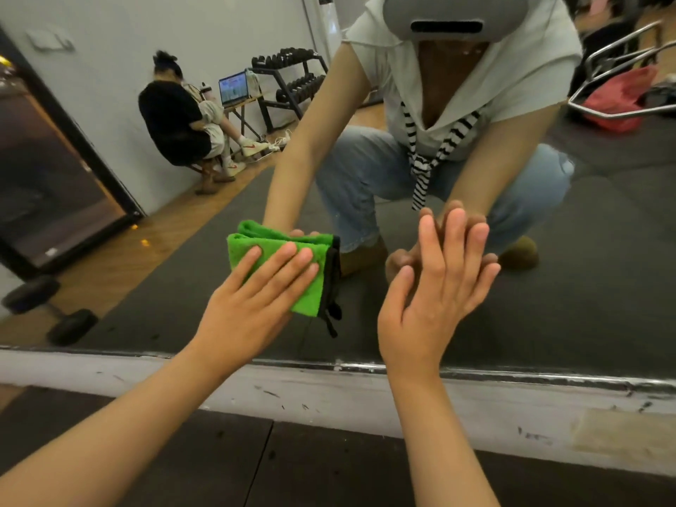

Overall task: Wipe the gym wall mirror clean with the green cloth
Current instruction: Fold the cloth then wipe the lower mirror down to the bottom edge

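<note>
The green cloth (289, 276) looks soft and fuzzy, a plush pile edged with black trim; the mirror (585, 287) is smooth, glossy glass, its bottom edge framed in scuffed metal; the white baseboard (329, 393) below is matt and scratched; the dark floor mat (329, 470) looks dull, rubbery.

the mirror (585, 287) glass lies open to the left of the green cloth (289, 265) and above it, and open again to the right of your right hand (435, 287). that hand lies flat on the glass, leaving only a narrow free strip between it and the cloth. just below, the mirror's metal bottom edge (365, 367) and the white skirting (329, 397) close off the way down.
</note>
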### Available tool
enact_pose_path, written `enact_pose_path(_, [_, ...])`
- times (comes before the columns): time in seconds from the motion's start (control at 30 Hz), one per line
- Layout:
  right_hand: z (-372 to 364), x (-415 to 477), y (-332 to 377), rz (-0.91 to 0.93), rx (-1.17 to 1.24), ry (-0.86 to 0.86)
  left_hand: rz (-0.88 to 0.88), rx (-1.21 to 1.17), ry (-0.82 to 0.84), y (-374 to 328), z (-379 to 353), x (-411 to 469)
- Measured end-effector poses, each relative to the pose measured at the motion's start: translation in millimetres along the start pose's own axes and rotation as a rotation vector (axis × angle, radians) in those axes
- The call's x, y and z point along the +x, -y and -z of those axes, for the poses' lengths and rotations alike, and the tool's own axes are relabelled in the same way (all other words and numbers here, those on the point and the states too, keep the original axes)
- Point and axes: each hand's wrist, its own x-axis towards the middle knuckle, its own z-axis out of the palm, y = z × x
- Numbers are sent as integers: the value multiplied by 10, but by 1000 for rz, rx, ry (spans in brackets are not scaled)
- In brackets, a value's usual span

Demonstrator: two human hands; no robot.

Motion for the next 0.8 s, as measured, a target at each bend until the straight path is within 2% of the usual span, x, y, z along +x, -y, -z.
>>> enact_pose_path(0.07, [-12,-6,-13,16,-4,0,-11,-6,40,-162,-61,10])
enact_pose_path(0.2, [-10,-9,-14,13,-29,-4,-345,71,49,164,-89,60])
enact_pose_path(0.27, [-16,-11,-7,11,-45,1,-430,99,44,412,14,180])
enact_pose_path(0.4, [-27,12,11,9,-62,-3,-212,64,-55,462,140,432])
enact_pose_path(0.53, [-31,11,69,-6,-74,-15,-35,8,-135,122,-7,542])
enact_pose_path(0.57, [-24,8,97,-4,-68,-15,-47,1,-146,67,-43,520])
enact_pose_path(0.7, [31,18,242,-26,-65,-25,-308,-9,-174,211,-103,520])
enact_pose_path(0.73, [38,25,272,-28,-79,-32,-319,-17,-198,288,-81,558])
enact_pose_path(0.8, [43,29,317,-30,-114,-48,-195,-35,-275,441,4,642])
